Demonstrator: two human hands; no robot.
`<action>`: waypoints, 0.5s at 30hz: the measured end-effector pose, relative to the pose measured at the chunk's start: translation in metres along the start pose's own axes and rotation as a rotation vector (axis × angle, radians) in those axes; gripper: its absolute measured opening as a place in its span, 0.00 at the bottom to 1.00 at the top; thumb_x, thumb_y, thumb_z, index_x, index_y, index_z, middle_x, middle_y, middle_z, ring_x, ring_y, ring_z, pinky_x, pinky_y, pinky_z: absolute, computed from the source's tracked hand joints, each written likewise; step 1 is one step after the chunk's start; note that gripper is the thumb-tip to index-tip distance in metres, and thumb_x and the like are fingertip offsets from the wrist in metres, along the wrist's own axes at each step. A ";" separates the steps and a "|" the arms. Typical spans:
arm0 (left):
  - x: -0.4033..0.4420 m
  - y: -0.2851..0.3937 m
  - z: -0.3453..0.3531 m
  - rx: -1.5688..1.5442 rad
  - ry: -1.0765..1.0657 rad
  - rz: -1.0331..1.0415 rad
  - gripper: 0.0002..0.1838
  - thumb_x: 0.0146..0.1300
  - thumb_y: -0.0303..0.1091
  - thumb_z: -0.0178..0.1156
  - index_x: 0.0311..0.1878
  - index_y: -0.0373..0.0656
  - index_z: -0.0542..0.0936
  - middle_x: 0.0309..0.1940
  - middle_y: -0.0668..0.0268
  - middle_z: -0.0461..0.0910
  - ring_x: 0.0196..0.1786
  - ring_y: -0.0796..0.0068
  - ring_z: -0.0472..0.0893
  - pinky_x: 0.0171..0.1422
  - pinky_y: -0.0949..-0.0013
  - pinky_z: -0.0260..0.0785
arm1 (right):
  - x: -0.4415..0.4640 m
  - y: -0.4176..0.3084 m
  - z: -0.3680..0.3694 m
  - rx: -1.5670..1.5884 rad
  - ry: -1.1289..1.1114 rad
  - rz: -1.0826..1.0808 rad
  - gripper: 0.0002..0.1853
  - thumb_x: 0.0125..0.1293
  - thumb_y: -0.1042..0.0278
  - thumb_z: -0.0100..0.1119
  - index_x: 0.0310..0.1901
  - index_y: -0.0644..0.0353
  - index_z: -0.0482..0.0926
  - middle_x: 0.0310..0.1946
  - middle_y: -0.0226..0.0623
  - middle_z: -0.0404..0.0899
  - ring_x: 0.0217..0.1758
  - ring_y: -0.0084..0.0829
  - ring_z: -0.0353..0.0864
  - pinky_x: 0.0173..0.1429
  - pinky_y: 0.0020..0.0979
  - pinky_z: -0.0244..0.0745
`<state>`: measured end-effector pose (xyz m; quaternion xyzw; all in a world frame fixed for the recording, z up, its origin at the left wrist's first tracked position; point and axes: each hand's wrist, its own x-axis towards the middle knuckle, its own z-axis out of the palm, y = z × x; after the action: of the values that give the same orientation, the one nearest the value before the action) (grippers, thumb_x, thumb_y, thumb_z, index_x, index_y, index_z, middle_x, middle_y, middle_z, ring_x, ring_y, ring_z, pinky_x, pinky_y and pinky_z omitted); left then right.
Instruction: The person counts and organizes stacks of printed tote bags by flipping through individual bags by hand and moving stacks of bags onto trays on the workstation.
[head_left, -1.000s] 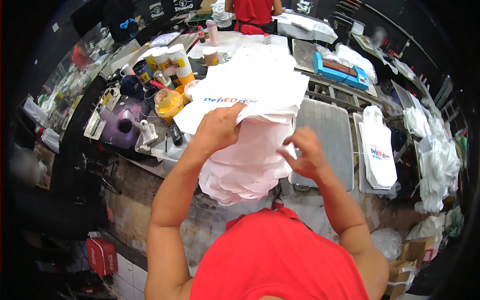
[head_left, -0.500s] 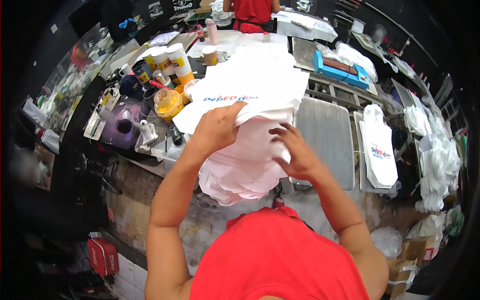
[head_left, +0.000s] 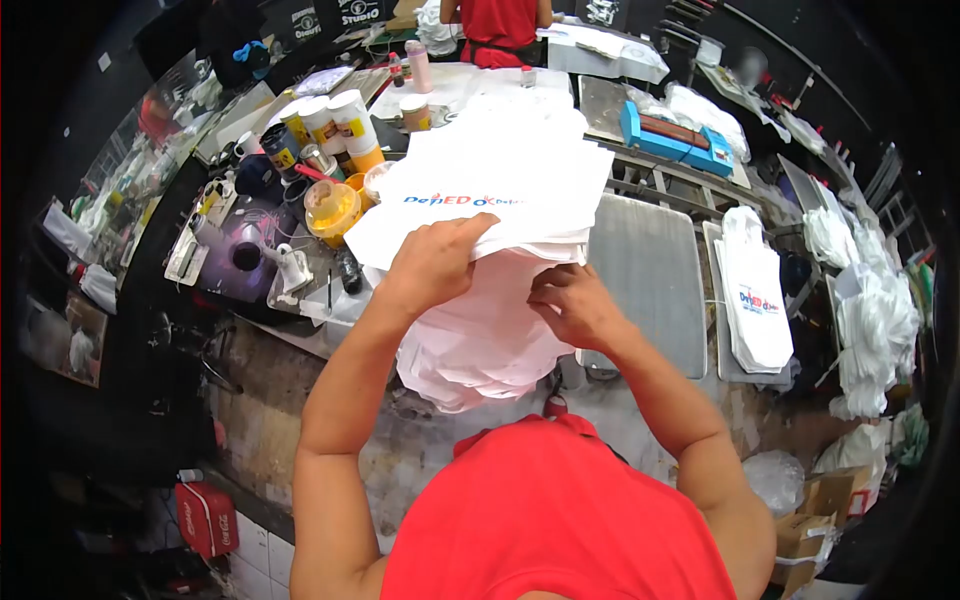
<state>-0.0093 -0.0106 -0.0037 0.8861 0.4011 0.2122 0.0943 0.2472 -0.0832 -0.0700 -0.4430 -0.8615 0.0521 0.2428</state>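
A thick stack of white printed bags (head_left: 480, 160) lies in front of me, with red and blue lettering on the top one. My left hand (head_left: 435, 262) is closed on the near edge of the upper bags, its thumb and forefinger on top. Below them, more white bags (head_left: 480, 340) hang down toward me in a loose, fanned pile. My right hand (head_left: 572, 303) is at the right side of this pile, just under the raised edge, its fingers pinched together on a bag's edge.
Ink containers (head_left: 352, 122) and a yellow tub (head_left: 332, 208) stand at the left. A grey platen (head_left: 655, 285) is right of the pile, beside another platen with printed bags (head_left: 750, 290). Behind it sits a blue machine (head_left: 677, 138). A co-worker (head_left: 500, 28) stands across the table.
My right hand has moved left to the pile's side and its spread fingers have closed together. My left hand has stayed on the upper bags.
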 end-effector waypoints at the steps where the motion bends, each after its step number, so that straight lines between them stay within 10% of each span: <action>1: -0.001 -0.002 -0.001 0.005 0.029 0.017 0.27 0.56 0.23 0.64 0.62 0.48 0.79 0.52 0.53 0.86 0.52 0.47 0.84 0.56 0.52 0.78 | 0.001 0.001 -0.003 0.095 0.089 0.021 0.08 0.62 0.70 0.67 0.43 0.57 0.86 0.49 0.34 0.85 0.53 0.42 0.80 0.58 0.37 0.76; 11: -0.004 0.005 0.003 0.034 0.122 0.040 0.23 0.59 0.25 0.62 0.60 0.43 0.78 0.41 0.51 0.87 0.43 0.45 0.86 0.47 0.48 0.78 | 0.017 -0.022 -0.020 0.166 0.771 0.032 0.06 0.62 0.79 0.67 0.40 0.63 0.80 0.38 0.42 0.81 0.45 0.47 0.80 0.50 0.41 0.76; 15: 0.007 0.007 -0.002 0.046 0.184 0.103 0.22 0.60 0.24 0.59 0.59 0.44 0.79 0.36 0.50 0.87 0.39 0.45 0.86 0.43 0.45 0.77 | -0.016 -0.010 0.014 0.151 0.273 0.063 0.11 0.60 0.79 0.68 0.44 0.63 0.85 0.42 0.41 0.82 0.53 0.44 0.80 0.57 0.44 0.77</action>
<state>-0.0012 -0.0102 0.0030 0.8843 0.3668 0.2878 0.0255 0.2411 -0.0995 -0.0855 -0.4535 -0.7997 0.0636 0.3883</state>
